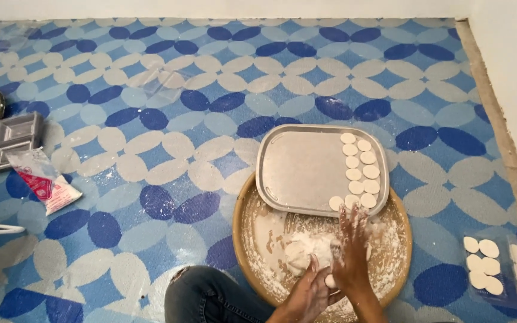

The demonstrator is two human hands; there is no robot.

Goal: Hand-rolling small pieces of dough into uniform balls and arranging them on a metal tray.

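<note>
Here, both flour-dusted hands work over a round wooden board (pixel 399 239) on the patterned floor mat (pixel 151 149). The left hand (pixel 309 293) and right hand (pixel 351 251) press together, their grip closed on a small dough piece (pixel 330 280), just beside the white dough lump (pixel 306 248). A grey tray (pixel 300 167) resting on the board's far edge carries flat dough discs (pixel 360 170).

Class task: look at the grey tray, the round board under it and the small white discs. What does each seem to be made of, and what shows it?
Tray: likely metal; dull grey sheen, thin rolled rim, floury film.
Board: probably wood; tan, matte, raised edge, dusted with flour.
Discs: soft dough; pale, matte, slightly uneven rounds, like the lump by the hands.
</note>
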